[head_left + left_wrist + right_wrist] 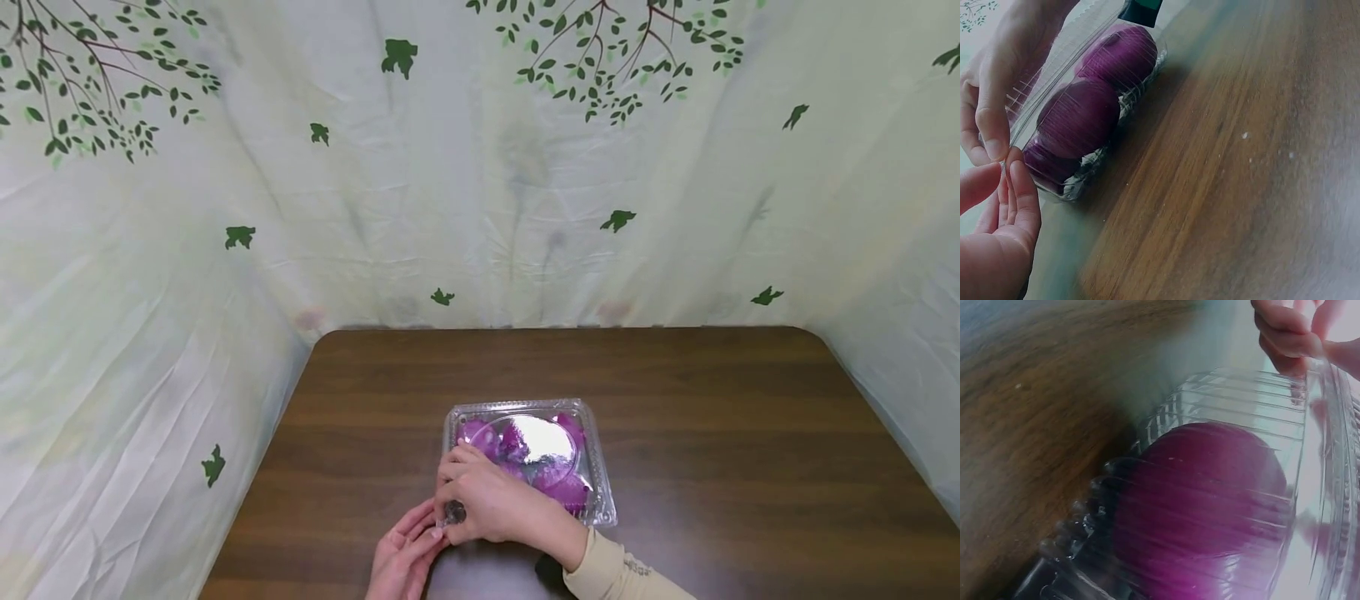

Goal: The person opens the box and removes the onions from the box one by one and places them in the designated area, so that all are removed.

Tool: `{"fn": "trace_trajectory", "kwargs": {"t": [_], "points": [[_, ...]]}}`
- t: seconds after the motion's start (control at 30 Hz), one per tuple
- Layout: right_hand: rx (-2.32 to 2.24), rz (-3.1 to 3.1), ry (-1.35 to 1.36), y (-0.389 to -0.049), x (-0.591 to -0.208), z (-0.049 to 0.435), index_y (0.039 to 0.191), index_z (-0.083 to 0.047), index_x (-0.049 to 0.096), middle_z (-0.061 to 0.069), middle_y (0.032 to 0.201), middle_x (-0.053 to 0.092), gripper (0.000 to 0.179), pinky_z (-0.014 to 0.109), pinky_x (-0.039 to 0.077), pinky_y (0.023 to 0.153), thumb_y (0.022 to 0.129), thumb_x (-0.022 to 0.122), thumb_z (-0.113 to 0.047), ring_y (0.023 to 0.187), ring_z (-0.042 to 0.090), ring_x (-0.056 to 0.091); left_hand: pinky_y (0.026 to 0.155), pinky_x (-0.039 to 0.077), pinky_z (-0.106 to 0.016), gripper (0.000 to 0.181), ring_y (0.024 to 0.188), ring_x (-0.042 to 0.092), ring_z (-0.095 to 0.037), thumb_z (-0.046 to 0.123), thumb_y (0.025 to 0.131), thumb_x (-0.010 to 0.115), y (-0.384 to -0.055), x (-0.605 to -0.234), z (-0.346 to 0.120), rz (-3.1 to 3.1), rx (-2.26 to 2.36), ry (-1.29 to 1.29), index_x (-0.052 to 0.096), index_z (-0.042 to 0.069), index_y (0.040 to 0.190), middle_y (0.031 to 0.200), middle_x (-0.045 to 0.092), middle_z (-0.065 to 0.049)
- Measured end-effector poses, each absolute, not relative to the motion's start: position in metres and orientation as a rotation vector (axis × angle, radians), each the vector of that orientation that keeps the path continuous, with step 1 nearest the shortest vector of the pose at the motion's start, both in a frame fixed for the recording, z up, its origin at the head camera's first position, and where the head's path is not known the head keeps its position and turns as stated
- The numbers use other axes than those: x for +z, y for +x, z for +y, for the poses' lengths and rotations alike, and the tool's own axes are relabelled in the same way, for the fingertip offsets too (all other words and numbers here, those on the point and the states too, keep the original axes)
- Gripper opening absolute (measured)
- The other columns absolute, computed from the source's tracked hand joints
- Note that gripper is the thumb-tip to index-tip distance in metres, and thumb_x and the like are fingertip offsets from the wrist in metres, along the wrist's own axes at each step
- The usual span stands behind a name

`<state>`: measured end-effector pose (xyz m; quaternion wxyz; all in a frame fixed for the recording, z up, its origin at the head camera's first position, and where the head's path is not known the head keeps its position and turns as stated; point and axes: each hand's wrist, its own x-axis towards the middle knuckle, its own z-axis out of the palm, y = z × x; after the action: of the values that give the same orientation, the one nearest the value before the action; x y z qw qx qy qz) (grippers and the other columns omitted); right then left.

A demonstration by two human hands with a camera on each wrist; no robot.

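Observation:
A clear plastic clamshell container (600,475) sits closed on the table, with several purple-red onions (562,487) inside. Its ribbed wall shows an onion (1079,115) up close in the left wrist view, and another onion (1204,500) fills much of the right wrist view. At the near left corner my left hand (405,557) pinches the rim between thumb and fingers. My right hand (491,498) reaches across from the right, fingers bent over that same corner and pinching its edge. The two hands' fingertips meet there, partly hiding the rim.
The brown wooden table (697,433) extends around the container on all sides. A pale cloth (480,183) with printed leaves and branches hangs behind and beside it. Small white specks (1244,135) dot the wood. A dark strap piece (1141,9) shows near the right wrist.

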<state>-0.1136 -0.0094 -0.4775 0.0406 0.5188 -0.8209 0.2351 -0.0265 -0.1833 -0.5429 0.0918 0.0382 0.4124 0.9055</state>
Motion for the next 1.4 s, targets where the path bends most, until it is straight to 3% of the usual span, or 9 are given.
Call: {"fn": "trace_trajectory", "kwargs": {"t": [0.17,0.5,1.17,1.3,1.4], "points": [[0.77,-2.528,1.613,-0.113,-0.478,-0.009,0.076,-0.027,0.073,-0.019,0.082,0.051,0.013,0.047,0.023,0.115,0.071,0.085,-0.027,0.102,0.004,0.045,0.089,0.052,-0.027,0.044,0.102,0.063,-0.012,-0.015,0.093,0.049,-0.026,-0.542,-0.182,1.256,2.687,0.072,0.072,0.014,0.117,0.112,0.068,-0.004],[0.8,-2.522,1.631,-0.113,-0.479,-0.012,0.074,-0.025,0.07,-0.018,0.077,0.05,0.013,0.053,0.025,0.113,0.074,0.083,-0.022,0.092,0.003,0.045,0.088,0.051,-0.025,0.045,0.103,0.063,-0.012,-0.015,0.093,0.048,-0.026,-0.542,-0.18,1.307,2.694,0.073,0.072,0.015,0.117,0.113,0.069,-0.003],[0.76,-2.455,1.577,-0.114,-0.469,-0.011,0.072,-0.026,0.066,-0.017,0.082,0.053,0.017,0.054,0.026,0.112,0.073,0.083,-0.025,0.097,0.003,0.05,0.088,0.051,-0.026,0.046,0.099,0.063,-0.012,-0.018,0.093,0.046,-0.029,-0.539,-0.181,1.317,2.71,-0.062,0.073,0.016,0.111,0.111,0.068,-0.005],[0.627,-2.376,1.536,-0.113,-0.464,-0.008,0.082,-0.025,0.07,-0.015,0.09,0.06,0.014,0.048,0.031,0.111,0.074,0.08,-0.029,0.103,0.007,0.053,0.087,0.052,-0.026,0.045,0.098,0.063,-0.011,-0.017,0.092,0.048,-0.029,-0.539,-0.18,1.336,2.704,-0.112,0.072,0.017,0.109,0.109,0.068,-0.004],[0.559,-2.343,1.499,-0.111,-0.463,-0.005,0.093,-0.023,0.072,-0.01,0.103,0.064,0.022,0.044,0.034,0.109,0.075,0.081,-0.032,0.109,0.011,0.053,0.086,0.052,-0.026,0.045,0.097,0.063,-0.011,-0.017,0.092,0.048,-0.03,-0.538,-0.18,1.348,2.697,-0.13,0.072,0.017,0.108,0.107,0.068,-0.003]]}}
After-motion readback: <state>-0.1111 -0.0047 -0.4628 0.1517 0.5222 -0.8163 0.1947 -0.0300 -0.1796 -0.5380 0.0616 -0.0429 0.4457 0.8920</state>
